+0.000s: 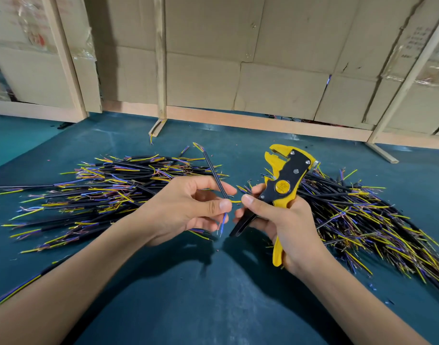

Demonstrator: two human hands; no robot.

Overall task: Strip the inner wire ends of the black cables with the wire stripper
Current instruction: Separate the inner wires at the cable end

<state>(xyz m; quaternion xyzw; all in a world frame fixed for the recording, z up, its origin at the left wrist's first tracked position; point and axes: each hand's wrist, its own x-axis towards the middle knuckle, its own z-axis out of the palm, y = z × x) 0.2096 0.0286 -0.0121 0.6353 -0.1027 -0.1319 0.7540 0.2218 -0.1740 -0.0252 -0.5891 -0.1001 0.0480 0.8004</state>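
Desk (213,307): dark teal surface, carrying both cable heaps.
Backdrop: cardboard panels (203,78) in pale wooden frames, at the desk's far edge.
Right heap (362,212): black cables with yellow and blue inner wires, behind and right of the right hand.
Left heap (101,190): same cables, fanned out behind the left hand.
Left hand (188,207): thumb and fingers pinching one black cable (214,174), which tilts up and away; blue wire (223,221) hangs below the thumb.
Right hand (288,225): wrapped round the wire stripper (285,185), head pointing up; thumb tip meets a yellow wire (235,201) bent across from the held cable.
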